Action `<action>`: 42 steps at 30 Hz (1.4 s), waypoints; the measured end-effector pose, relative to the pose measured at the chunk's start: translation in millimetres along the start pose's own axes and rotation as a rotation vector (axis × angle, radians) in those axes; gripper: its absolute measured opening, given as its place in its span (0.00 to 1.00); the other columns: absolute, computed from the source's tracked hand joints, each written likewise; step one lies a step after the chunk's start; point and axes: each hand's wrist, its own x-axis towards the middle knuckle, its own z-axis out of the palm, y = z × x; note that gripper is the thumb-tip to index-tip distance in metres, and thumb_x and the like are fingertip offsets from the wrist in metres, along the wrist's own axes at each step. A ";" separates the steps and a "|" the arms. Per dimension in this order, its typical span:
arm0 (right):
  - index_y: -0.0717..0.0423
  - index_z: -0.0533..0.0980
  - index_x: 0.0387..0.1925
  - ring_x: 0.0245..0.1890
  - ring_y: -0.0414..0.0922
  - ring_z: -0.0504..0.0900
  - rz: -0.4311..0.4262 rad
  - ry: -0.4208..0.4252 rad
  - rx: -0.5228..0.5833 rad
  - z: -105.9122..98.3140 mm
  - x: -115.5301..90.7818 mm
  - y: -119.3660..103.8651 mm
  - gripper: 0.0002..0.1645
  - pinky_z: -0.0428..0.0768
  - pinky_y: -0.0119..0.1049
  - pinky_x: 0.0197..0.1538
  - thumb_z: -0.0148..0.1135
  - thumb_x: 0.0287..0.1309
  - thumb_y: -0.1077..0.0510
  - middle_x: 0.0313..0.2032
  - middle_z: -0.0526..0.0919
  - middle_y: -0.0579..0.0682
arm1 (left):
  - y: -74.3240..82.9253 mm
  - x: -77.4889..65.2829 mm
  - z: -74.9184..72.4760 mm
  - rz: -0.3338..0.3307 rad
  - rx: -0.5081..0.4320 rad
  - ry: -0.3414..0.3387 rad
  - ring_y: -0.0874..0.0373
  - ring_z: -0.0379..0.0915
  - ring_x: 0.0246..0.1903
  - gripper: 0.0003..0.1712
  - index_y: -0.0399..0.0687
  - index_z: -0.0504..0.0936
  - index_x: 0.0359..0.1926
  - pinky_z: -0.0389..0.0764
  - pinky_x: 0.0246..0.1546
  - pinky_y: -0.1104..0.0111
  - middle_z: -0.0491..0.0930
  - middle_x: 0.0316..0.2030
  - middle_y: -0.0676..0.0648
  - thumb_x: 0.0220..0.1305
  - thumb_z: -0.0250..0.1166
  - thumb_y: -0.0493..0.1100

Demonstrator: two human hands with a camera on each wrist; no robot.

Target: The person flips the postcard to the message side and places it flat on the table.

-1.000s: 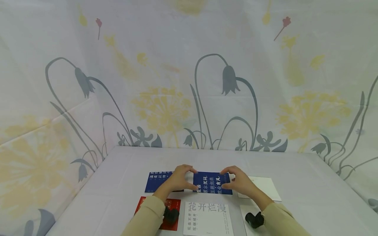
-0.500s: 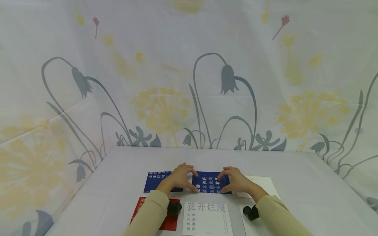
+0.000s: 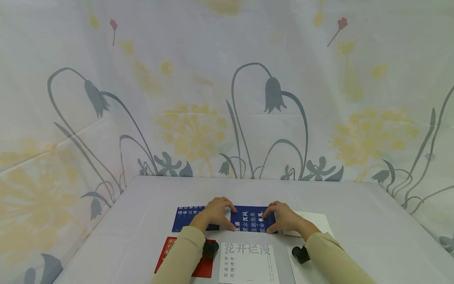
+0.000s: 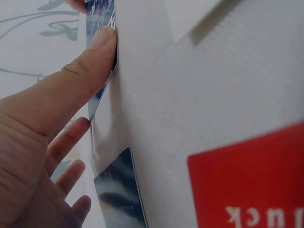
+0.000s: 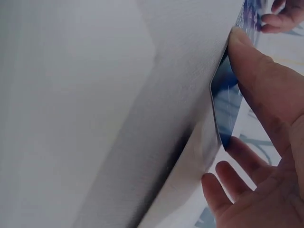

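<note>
A blue card (image 3: 250,219) with white writing lies in the middle of the back row, between my two hands. My left hand (image 3: 215,212) holds its left end, thumb at the near edge and forefinger at the far corner; the left wrist view shows the thumb against the card's edge (image 4: 100,14). At the right end, my right hand (image 3: 285,218) spans the card the same way, its thumb and forefinger on the edges in the right wrist view, where the card (image 5: 227,107) shows side-on. The other fingers of both hands stay off it.
Partly under my left forearm is another blue card (image 3: 184,218). A red card (image 3: 203,269) lies nearer, beside a white card (image 3: 250,266) with grey writing. On the right are two more pale cards, one behind (image 3: 315,221) and one in front (image 3: 297,272).
Both hands stay at the blue card. The right hand's fingers have shifted slightly left along it, and the left forearm has moved a little to the right. The cards keep their places.
</note>
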 end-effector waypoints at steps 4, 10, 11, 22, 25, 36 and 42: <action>0.47 0.81 0.31 0.57 0.62 0.62 -0.009 0.033 -0.033 1.1 0.0 -1.4 0.21 0.62 0.61 0.58 0.80 0.28 0.60 0.55 0.69 0.58 | 1.2 -0.6 -0.3 -0.011 -0.010 0.002 0.43 0.61 0.56 0.26 0.52 0.83 0.42 0.61 0.58 0.48 0.72 0.50 0.46 0.37 0.79 0.51; 0.47 0.81 0.32 0.57 0.61 0.65 -0.018 0.061 -0.012 4.4 0.0 1.1 0.22 0.65 0.57 0.58 0.80 0.28 0.61 0.57 0.66 0.59 | 1.6 -2.7 1.9 -0.023 -0.043 0.026 0.44 0.60 0.56 0.24 0.54 0.83 0.40 0.60 0.58 0.47 0.70 0.51 0.47 0.37 0.79 0.50; 0.48 0.81 0.33 0.55 0.61 0.67 -0.018 0.063 0.003 5.0 -0.2 1.9 0.22 0.66 0.56 0.58 0.80 0.29 0.61 0.57 0.65 0.60 | 1.2 -3.0 2.9 -0.023 -0.055 0.030 0.44 0.60 0.56 0.24 0.54 0.83 0.40 0.60 0.58 0.47 0.69 0.51 0.47 0.38 0.79 0.49; 0.54 0.82 0.36 0.28 0.41 0.69 -0.066 0.214 0.016 6.9 -5.2 4.3 0.20 0.73 0.35 0.33 0.75 0.35 0.68 0.56 0.65 0.58 | -1.7 -3.8 10.0 0.005 -0.044 0.083 0.42 0.59 0.59 0.27 0.55 0.80 0.43 0.59 0.59 0.45 0.70 0.55 0.43 0.38 0.79 0.49; 0.56 0.82 0.36 0.27 0.40 0.69 -0.067 0.246 0.017 6.2 -7.4 1.2 0.19 0.72 0.33 0.32 0.74 0.36 0.69 0.56 0.65 0.59 | -0.3 -4.8 10.1 0.024 -0.045 0.092 0.44 0.60 0.57 0.25 0.54 0.80 0.42 0.59 0.59 0.48 0.74 0.51 0.46 0.39 0.78 0.46; 0.57 0.80 0.37 0.31 0.42 0.73 -0.096 0.350 0.026 2.8 -15.8 -5.8 0.19 0.78 0.37 0.37 0.70 0.40 0.74 0.46 0.73 0.56 | 3.4 -17.0 4.8 -0.013 -0.368 0.188 0.57 0.71 0.28 0.17 0.47 0.79 0.44 0.77 0.25 0.67 0.73 0.34 0.50 0.52 0.69 0.33; 0.56 0.76 0.39 0.31 0.41 0.75 -0.165 0.392 0.113 0.2 -19.1 -6.9 0.18 0.78 0.34 0.35 0.67 0.45 0.73 0.35 0.77 0.47 | 1.7 -21.0 1.7 0.006 -0.420 0.303 0.60 0.71 0.29 0.12 0.48 0.80 0.42 0.76 0.26 0.71 0.76 0.36 0.51 0.56 0.66 0.34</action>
